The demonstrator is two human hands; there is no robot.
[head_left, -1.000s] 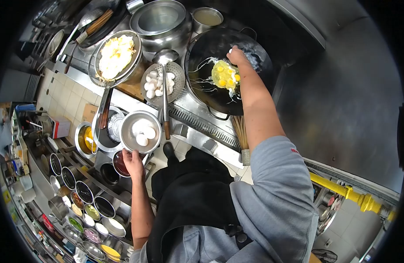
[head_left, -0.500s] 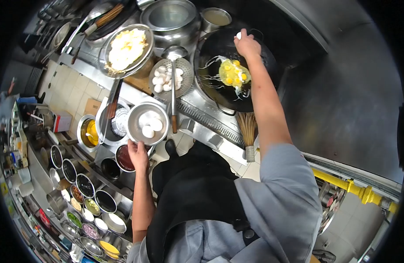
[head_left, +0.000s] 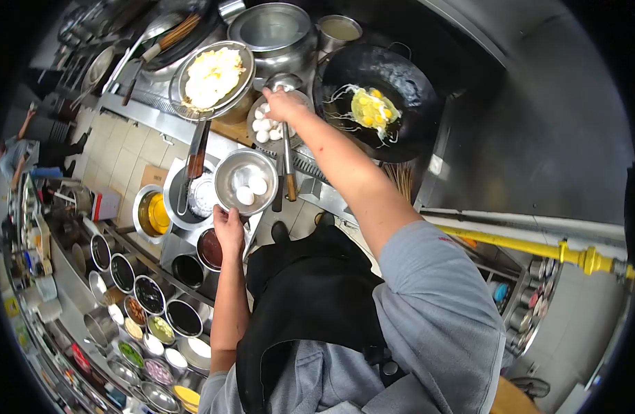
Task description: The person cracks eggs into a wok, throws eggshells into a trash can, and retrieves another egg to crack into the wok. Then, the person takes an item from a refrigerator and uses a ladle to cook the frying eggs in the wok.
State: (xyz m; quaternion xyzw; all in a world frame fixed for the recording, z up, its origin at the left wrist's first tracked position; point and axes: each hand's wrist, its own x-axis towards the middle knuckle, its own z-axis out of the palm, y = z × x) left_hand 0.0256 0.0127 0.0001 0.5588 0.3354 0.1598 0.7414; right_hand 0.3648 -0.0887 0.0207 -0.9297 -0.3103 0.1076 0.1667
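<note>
Left grip (head_left: 229, 231) is clasping the near rim of a steel bowl (head_left: 227, 174), which is hanging in the near middle of the scene, short of the counter (head_left: 229, 146). White eggs (head_left: 245, 196) are lying inside it; two are showing clearly. Farther off, the right grip (head_left: 284, 107) is hovering over a perforated scoop (head_left: 272, 145) of white, egg-like pieces (head_left: 263, 136), whole or hollow being too small to tell. Whether those fingers are holding anything cannot be told.

That arm is what has just changed: half a second ago its hand was over the wok (head_left: 415, 103) with something white in its fingers. Now it is reaching left, leaving nothing between the camera and the broken eggs (head_left: 370, 109), which are lying in the wok with yolks showing and white strands trailing. The left grip is keeping its hold throughout.

A ladle (head_left: 288, 159) is resting across the scoop. Farther left, cooked egg (head_left: 213, 77) is filling a strainer, beside a wide pot (head_left: 270, 31). Sauce containers (head_left: 150, 294) are lining the near left, and another person (head_left: 17, 155) is showing at the far left.
</note>
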